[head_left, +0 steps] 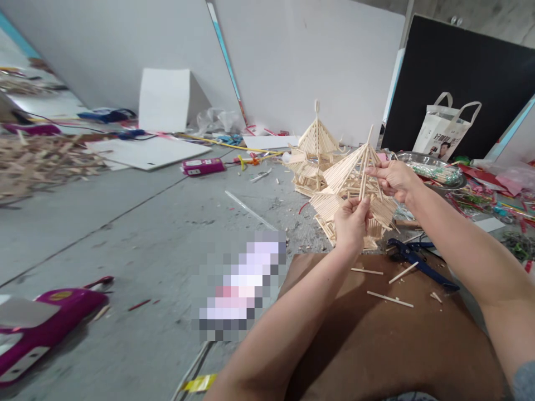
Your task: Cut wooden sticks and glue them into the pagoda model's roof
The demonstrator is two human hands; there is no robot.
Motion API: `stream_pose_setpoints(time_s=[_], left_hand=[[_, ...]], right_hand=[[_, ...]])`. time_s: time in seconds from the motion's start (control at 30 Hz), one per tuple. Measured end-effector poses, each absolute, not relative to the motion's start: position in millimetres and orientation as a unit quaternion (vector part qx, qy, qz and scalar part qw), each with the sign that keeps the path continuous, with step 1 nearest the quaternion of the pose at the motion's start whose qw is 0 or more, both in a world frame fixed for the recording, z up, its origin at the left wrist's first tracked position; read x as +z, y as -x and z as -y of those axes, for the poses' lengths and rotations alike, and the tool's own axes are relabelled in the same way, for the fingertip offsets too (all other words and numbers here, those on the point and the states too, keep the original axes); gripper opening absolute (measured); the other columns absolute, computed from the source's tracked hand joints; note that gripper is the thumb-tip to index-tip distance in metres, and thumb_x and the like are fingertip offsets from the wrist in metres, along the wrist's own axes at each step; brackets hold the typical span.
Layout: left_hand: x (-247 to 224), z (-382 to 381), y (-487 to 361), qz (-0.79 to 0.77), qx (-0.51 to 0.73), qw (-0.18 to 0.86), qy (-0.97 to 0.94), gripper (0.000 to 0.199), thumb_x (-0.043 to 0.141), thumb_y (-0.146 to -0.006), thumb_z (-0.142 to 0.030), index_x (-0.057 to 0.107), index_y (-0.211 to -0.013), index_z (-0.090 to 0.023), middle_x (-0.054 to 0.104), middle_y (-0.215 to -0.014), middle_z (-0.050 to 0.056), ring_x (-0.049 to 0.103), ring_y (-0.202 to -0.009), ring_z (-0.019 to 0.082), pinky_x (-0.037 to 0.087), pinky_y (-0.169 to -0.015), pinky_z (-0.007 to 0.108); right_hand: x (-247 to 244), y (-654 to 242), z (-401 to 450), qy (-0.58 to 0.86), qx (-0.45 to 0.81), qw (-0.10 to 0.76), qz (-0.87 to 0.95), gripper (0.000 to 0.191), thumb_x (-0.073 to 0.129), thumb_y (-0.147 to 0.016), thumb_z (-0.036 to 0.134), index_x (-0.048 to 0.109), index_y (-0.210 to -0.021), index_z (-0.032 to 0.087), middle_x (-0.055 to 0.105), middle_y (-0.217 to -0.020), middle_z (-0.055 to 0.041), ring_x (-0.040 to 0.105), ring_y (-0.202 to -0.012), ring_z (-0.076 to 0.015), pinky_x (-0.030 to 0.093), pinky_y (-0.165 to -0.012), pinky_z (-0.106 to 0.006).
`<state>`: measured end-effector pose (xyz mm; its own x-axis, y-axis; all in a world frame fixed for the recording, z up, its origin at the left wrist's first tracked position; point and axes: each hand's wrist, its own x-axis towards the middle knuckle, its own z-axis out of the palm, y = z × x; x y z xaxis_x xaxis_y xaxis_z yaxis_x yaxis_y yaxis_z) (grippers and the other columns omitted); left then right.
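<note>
A small pagoda-like model of thin wooden sticks (328, 207) stands on the floor in front of me, its near pointed roof (345, 169) partly covered with sticks. My left hand (351, 221) is closed in a pinch low on a wooden stick (363, 185) at the roof's open side. Higher up, my right hand (395, 179) has thumb and fingers pinched at the roof's stick frame, by the same stick's upper part. The exact contact of the fingertips is partly hidden. Behind it rises a second pointed stick roof (316, 136).
A brown board (334, 334) lies before me with loose sticks (390, 299) and a blue-handled cutter (422, 264). Purple power strips (203, 166) and a blurred phone-like object (246, 284) lie leftward. A metal tray (457, 181) and white bag (438, 133) stand at right.
</note>
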<state>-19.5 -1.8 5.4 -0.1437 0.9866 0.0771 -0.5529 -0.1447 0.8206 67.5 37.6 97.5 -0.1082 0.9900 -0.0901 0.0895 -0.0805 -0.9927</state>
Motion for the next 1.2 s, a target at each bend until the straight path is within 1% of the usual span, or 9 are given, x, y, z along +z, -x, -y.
stream_pose_setpoints(time_s=[0.2, 0.4, 0.47, 0.67, 0.87, 1.03, 1.2], left_hand=[[5, 1, 20, -0.334, 0.678, 0.563, -0.335, 0.03, 0.067, -0.06, -0.037, 0.046, -0.061, -0.016, 0.047, -0.039, -0.008, 0.031, -0.029, 0.001, 0.02, -0.031, 0.014], [3, 0, 20, -0.327, 0.682, 0.561, -0.336, 0.03, 0.067, -0.061, -0.037, 0.046, -0.062, -0.016, 0.048, -0.04, -0.007, 0.032, -0.029, 0.002, 0.019, -0.031, 0.014], [3, 1, 19, -0.325, 0.682, 0.563, -0.337, 0.029, 0.066, -0.061, -0.036, 0.046, -0.062, -0.016, 0.048, -0.039, -0.007, 0.032, -0.029, 0.002, 0.019, -0.031, 0.014], [4, 1, 20, -0.336, 0.674, 0.565, -0.338, 0.029, 0.066, -0.061, -0.036, 0.046, -0.062, -0.016, 0.048, -0.039, -0.007, 0.032, -0.029, 0.002, 0.019, -0.031, 0.014], [3, 0, 20, -0.334, 0.673, 0.563, -0.343, 0.029, 0.066, -0.061, -0.037, 0.046, -0.062, -0.016, 0.048, -0.039, -0.007, 0.032, -0.029, 0.002, 0.02, -0.032, 0.015], [4, 1, 21, -0.342, 0.672, 0.559, -0.345, 0.03, 0.066, -0.061, -0.037, 0.045, -0.06, -0.016, 0.047, -0.039, -0.007, 0.032, -0.029, 0.001, 0.02, -0.031, 0.014], [7, 3, 20, -0.336, 0.674, 0.564, -0.339, 0.031, 0.067, -0.06, -0.037, 0.045, -0.059, -0.016, 0.047, -0.038, -0.007, 0.031, -0.029, 0.002, 0.019, -0.031, 0.014]], right_hand=[[96, -70, -41, 0.508, 0.523, 0.429, 0.534, 0.017, 0.062, -0.074, 0.015, 0.051, -0.062, 0.014, 0.034, -0.026, 0.0096, 0.022, -0.02, -0.0017, 0.013, -0.026, -0.014], [95, -65, -39, 0.518, 0.503, 0.449, 0.527, 0.025, 0.069, -0.069, 0.022, 0.047, -0.059, 0.015, 0.033, -0.026, 0.01, 0.021, -0.022, -0.0017, 0.011, -0.027, -0.016], [96, -64, -38, 0.52, 0.5, 0.454, 0.523, 0.025, 0.069, -0.068, 0.022, 0.047, -0.059, 0.015, 0.032, -0.027, 0.0104, 0.02, -0.022, -0.0015, 0.012, -0.028, -0.016], [96, -62, -37, 0.513, 0.518, 0.462, 0.505, 0.02, 0.068, -0.069, 0.016, 0.05, -0.061, 0.013, 0.038, -0.03, 0.0094, 0.024, -0.023, -0.0006, 0.015, -0.028, -0.014], [96, -64, -38, 0.512, 0.508, 0.463, 0.516, 0.021, 0.07, -0.067, 0.016, 0.05, -0.061, 0.014, 0.036, -0.027, 0.0097, 0.024, -0.023, -0.0009, 0.014, -0.027, -0.013], [101, -65, -38, 0.52, 0.501, 0.453, 0.523, 0.02, 0.068, -0.069, 0.015, 0.05, -0.06, 0.014, 0.035, -0.026, 0.0092, 0.023, -0.022, -0.0011, 0.012, -0.026, -0.014], [103, -60, -36, 0.529, 0.488, 0.476, 0.505, 0.021, 0.068, -0.068, 0.015, 0.049, -0.061, 0.015, 0.035, -0.027, 0.0096, 0.024, -0.024, -0.0011, 0.013, -0.028, -0.015]])
